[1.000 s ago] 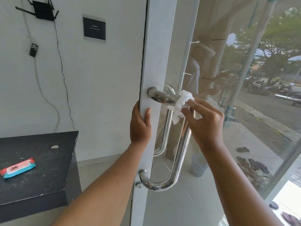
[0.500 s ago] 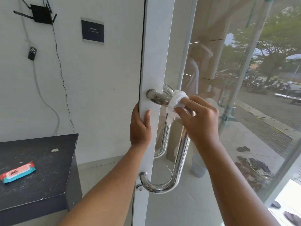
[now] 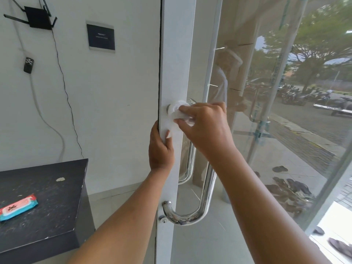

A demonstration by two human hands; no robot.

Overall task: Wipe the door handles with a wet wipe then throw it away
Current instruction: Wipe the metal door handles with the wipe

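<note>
A chrome U-shaped door handle (image 3: 206,195) is fixed to the white frame of a glass door (image 3: 177,73). My right hand (image 3: 205,128) pinches a white wet wipe (image 3: 176,111) and presses it against the handle's upper mount on the frame, hiding that end. My left hand (image 3: 161,149) grips the edge of the door frame just below the wipe, thumb on the front face. A second handle (image 3: 187,166) shows through the glass on the other side.
A black table (image 3: 43,202) stands at the lower left with a red and blue wet-wipe pack (image 3: 18,206) on it. A router (image 3: 38,19), a plaque and cables hang on the white wall. Shoes lie outside beyond the glass.
My right hand has slid the wipe leftward along the handle's top arm, from the bend to the mount at the door frame. My left hand has stayed on the frame edge.
</note>
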